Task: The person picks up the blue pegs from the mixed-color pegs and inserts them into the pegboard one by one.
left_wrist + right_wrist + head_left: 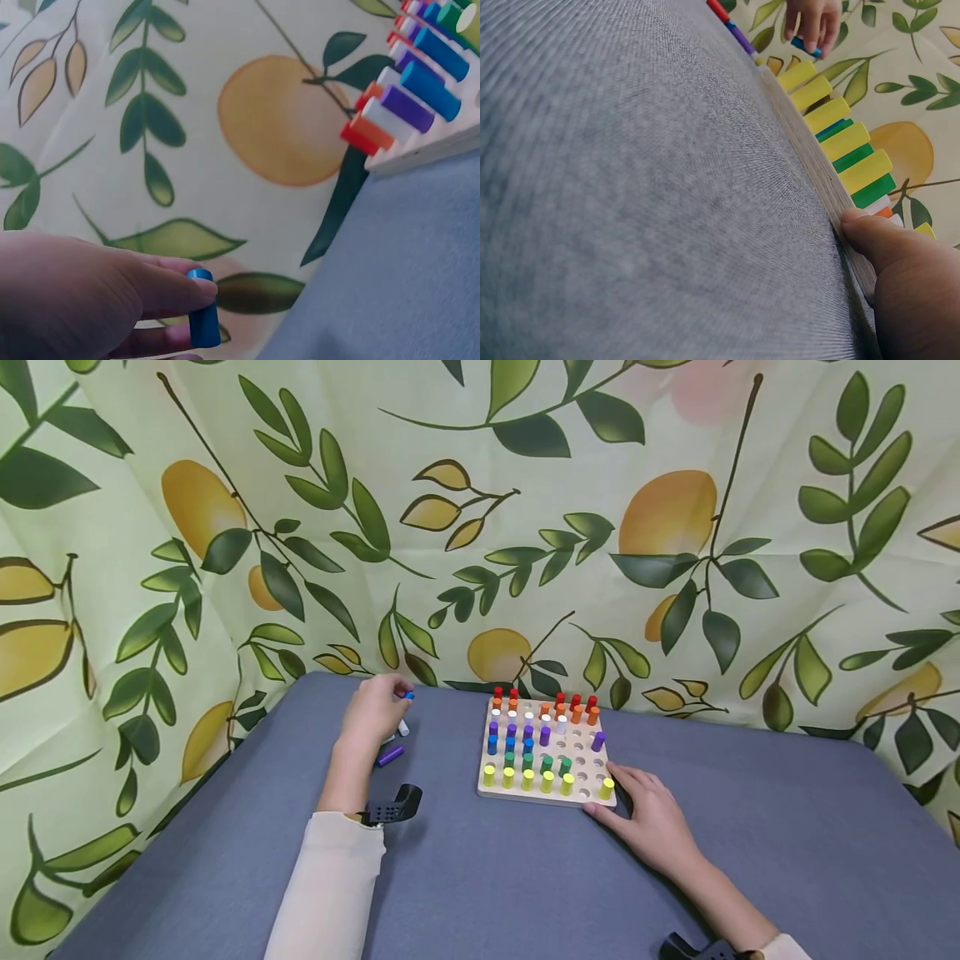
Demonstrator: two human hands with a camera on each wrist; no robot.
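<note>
In the head view my left hand (377,706) is off to the left of the board. Its thumb and fingers pinch a blue peg (203,315), held upright in the left wrist view. Below that hand a purple peg (390,756) and a white peg (403,727) lie on the table. My right hand (651,814) holds the wooden pegboard (528,792) at its near right corner, thumb at the front edge and fingers along the right side. Rows of red, orange, white, purple, blue, green and yellow pegs (528,778) stand in the board, with several bare holes toward the right.
A blue-grey cloth covers the table (480,877). Behind it hangs a curtain (465,585) printed with leaves and fruit. Each wrist wears a black camera band (393,807).
</note>
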